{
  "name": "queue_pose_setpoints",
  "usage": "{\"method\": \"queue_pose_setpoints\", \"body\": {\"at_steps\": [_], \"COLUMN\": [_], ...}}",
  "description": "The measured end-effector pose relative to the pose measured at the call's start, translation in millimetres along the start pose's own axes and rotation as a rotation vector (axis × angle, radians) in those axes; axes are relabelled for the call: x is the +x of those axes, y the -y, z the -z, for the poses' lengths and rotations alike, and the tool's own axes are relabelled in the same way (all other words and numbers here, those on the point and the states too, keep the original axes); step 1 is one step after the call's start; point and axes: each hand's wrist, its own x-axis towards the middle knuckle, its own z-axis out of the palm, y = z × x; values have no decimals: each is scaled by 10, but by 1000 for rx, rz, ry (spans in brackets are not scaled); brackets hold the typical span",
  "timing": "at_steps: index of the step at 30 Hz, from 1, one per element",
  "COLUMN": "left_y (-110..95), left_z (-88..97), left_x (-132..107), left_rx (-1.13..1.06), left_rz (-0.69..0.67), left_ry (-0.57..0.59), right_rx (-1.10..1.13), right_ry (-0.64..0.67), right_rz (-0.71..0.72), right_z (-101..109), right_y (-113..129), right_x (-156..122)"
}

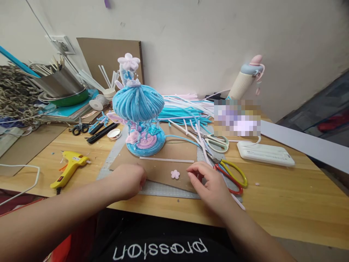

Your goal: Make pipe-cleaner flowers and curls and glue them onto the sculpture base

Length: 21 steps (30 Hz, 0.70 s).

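Note:
A small pale pink flower (175, 174) lies on the cardboard sheet (160, 174) between my hands. Just right of it is my right hand (208, 182), its fingers loosely curled, thumb and forefinger apart, with nothing seen between them. My left hand (133, 181) rests at the cardboard's left side, closed like a fist; whatever it may hold is hidden. A white glue stick (167, 159) lies crosswise beyond the flower. Behind it stands a blue and pink craft of fuzzy pipe cleaners (138, 103), with a domed top, a round base and a flower at its tip.
A yellow glue gun (69, 169) lies left. Red-and-yellow-handled pliers (231, 176) and pale-handled scissors (216, 142) lie right, near a white power bank (265, 153). Loose pipe cleaners (182, 112) are heaped behind. A cutting mat (166, 190) lies under the cardboard; a bottle (242, 82) stands at back right.

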Motion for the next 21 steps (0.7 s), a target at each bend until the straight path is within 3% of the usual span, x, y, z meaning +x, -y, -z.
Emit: {"method": "queue_pose_setpoints", "body": {"at_steps": [10,21], "left_y": [-18,98], "left_z": [-24,-91], "left_x": [43,-2], "left_rx": [-24,-136], "left_rz": [0,60], "left_ry": [26,42], "right_rx": [-4,-28], "right_ry": [20,28], "right_rz": [2,-2], "right_z": [-29,-28], "right_y": [-7,-49], "right_x": [7,7]}}
